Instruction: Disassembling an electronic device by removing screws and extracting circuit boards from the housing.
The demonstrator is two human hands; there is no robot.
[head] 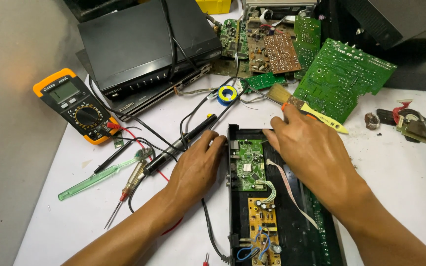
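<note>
The left hand (196,165) lies palm down at the centre of the frame, its fingers curled against the left wall of an opened black set-top case (292,231); it grips nothing, only presses on the case edge. The right hand (306,148) reaches over the far end of the same case, fingers bent down toward the rear wall beside the green circuit board (248,165); whether its fingertips pinch anything cannot be told. The case fills the lower centre of the frame, and a yellow power board (264,224) sits in it below the green one, with a flat ribbon cable (292,194) running along the floor of the case.

Just left of the left hand lie a black soldering iron (183,143), a green plastic tool (94,178) and red and black probe leads (134,184). Further left sits an orange multimeter (77,106). Behind the right hand rests a paintbrush (304,106) with a yellow handle, and near it a blue spool of solder (227,94). At the upper left two black player boxes (144,44) are stacked, and at the upper right lies a heap of bare circuit boards (341,74).
</note>
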